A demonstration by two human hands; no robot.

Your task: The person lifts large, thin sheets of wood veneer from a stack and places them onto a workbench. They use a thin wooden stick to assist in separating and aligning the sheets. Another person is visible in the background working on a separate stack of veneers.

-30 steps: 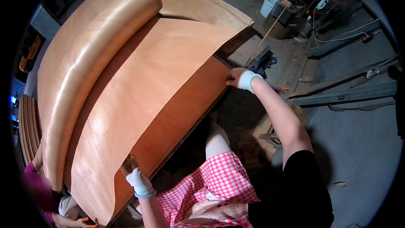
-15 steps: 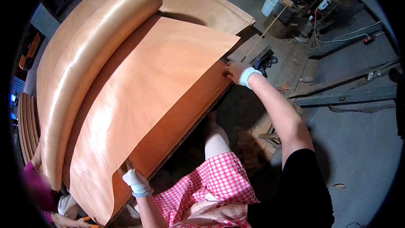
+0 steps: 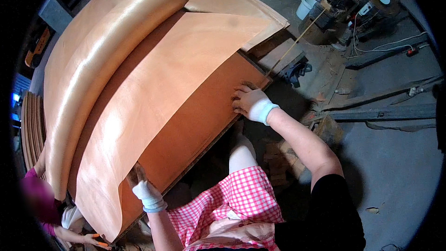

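Observation:
A thin tan veneer sheet [image 3: 153, 93] lies over a stack, its near edge lifted and curving. Beneath it shows a reddish-brown lower sheet [image 3: 195, 116]. My left hand [image 3: 145, 189], in a white-cuffed glove with dark fingers, pinches the upper sheet's near edge close to its left end. My right hand [image 3: 251, 103], gloved alike, rests with fingers apart on the lower sheet near its right end, off the upper sheet. Across the far side of the veneer lies a large, shiny tan roll [image 3: 102, 60].
Another person in a purple top [image 3: 41, 200] is at the far left end of the stack, a hand [image 3: 93, 240] near its corner. More sheets [image 3: 232, 0] lie behind. A white bucket [image 3: 305, 7], a machine [image 3: 334, 2] and a thin stick [image 3: 297, 42] are at right.
My right hand has moved from the stack's right edge down and inward onto the lower sheet, its fingers spreading. The left hand stays at the veneer's edge. The view has shifted slightly.

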